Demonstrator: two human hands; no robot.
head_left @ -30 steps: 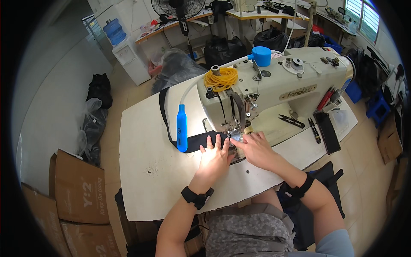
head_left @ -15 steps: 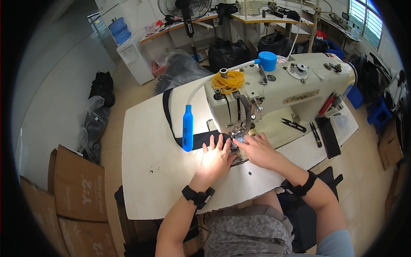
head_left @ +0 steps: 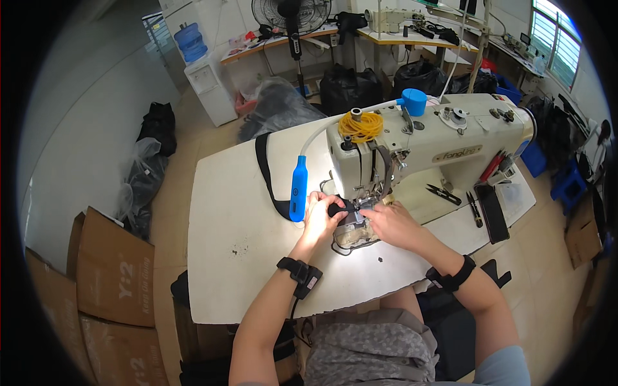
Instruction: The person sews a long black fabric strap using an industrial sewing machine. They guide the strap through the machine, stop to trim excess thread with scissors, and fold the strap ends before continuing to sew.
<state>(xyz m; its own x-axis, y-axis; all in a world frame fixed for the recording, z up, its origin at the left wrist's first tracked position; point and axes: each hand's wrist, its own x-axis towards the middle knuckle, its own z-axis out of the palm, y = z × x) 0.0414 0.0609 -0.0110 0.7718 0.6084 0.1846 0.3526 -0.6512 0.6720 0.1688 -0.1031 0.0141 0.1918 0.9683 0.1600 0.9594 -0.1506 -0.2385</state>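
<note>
My left hand (head_left: 318, 219) pinches the black strap (head_left: 263, 164) just left of the sewing machine's presser foot (head_left: 365, 204); the strap's near part is bunched in my fingers. My right hand (head_left: 396, 225) lies right of the foot, index finger stretched out onto the work there, other fingers partly bent. A blue gooseneck lamp (head_left: 298, 186) hangs just left of my left hand, lighting it. The pale machine (head_left: 470, 119) carries a yellow coil (head_left: 364, 128) on top; black snips (head_left: 443, 193) lie on its bed.
The white table (head_left: 238, 270) holds more snips (head_left: 476, 212) and a black case (head_left: 494, 219) at the right. Cardboard boxes (head_left: 116, 264) stand left, bagged goods (head_left: 145, 186) behind them. A water dispenser (head_left: 207, 93), fan (head_left: 293, 22) and blue stools (head_left: 566, 183) are farther off.
My left hand has gone from lying spread on the strap to pinching it, bunching it at the foot. My right hand stays beside the foot. The view has shifted slightly.
</note>
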